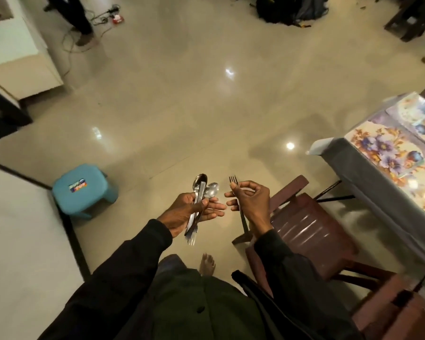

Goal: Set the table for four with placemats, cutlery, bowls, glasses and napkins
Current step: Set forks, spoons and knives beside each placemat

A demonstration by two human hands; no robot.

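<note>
A bunch of shiny metal spoons and forks (199, 190) is held in the left hand (182, 214), just below the middle of the view. The thumb is pressed on top of the bunch and the fingers are laid under it. Two round spoon ends are pointed up toward 12 o'clock, and fork prongs are seen sticking out of the bottom of the hand toward 6 o'clock.

One thin metal fork (233, 182) is pinched in the right hand (252, 202), at 3 o'clock from the left hand and just beside it. The fork is held between the thumb and the curled fingers. Its prongs are pointed up and its handle is hung down past the wrist. The two hands are close, but the fingertips are not touching.

A table covered with a grey cloth (368, 187) is seen at 3 o'clock, at the right edge of the view. A flowery placemat with purple and orange blooms (383, 155) is laid flat on its near corner. A second flowery placemat in pale blue (417, 116) is laid beside it, farther along the table toward 1 o'clock.

A dark brown chair with a shiny seat (312, 231) is stood between the right hand and the table, at 4 o'clock. A small blue plastic stool (81, 190) is stood on the shiny beige floor (206, 106) at 9 o'clock. One bare foot (207, 263) is seen at 6 o'clock. A black bag (287, 8) is lying at 12 o'clock.
</note>
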